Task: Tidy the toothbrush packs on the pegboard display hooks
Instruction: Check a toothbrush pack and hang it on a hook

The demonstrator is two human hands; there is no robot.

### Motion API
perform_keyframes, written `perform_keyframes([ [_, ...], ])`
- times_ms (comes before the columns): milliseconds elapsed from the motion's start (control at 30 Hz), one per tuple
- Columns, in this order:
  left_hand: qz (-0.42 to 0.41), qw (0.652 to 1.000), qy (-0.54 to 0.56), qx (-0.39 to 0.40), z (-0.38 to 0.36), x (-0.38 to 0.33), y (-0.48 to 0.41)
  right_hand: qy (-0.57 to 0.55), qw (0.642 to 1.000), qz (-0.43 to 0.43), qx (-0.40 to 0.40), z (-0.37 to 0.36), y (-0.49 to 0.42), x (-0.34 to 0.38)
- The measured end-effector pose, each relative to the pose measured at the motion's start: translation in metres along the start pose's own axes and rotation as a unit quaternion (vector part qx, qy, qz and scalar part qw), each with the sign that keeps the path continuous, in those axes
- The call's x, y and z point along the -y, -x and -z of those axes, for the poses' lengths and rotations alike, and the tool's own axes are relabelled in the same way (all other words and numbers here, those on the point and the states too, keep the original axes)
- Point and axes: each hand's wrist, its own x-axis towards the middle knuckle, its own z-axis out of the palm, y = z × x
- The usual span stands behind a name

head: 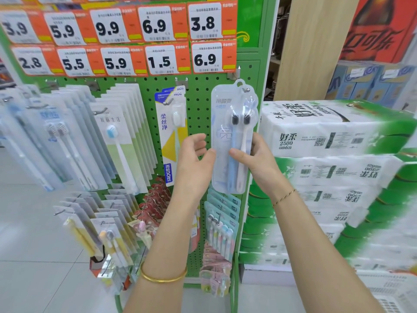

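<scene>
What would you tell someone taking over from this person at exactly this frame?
Right hand: pinches the clear two-brush pack at its right edge, thumb on the front.
Left hand: fingers loosely curled, thumb tip at the pack's left edge.
The pack hangs at the rightmost upper hook of the green pegboard.
Done: pack is on its hook.
Left, probably: square it up, let go, then move on to the neighbouring hooks.
</scene>
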Motion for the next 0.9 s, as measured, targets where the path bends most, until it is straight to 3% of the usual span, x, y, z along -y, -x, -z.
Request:
perform_keyframes([
  [567,0.011,0.996,0.087,-0.016,-0.001,-0.013,0.015,-0.102,0.993,0.028,0.052,-0.005,0.046,0.022],
  [901,0.026,0.978,0.202,0.043,-0.002,-0.023,0.031,-0.101,0.992,0.03,0.074,0.0,0.061,0.031],
])
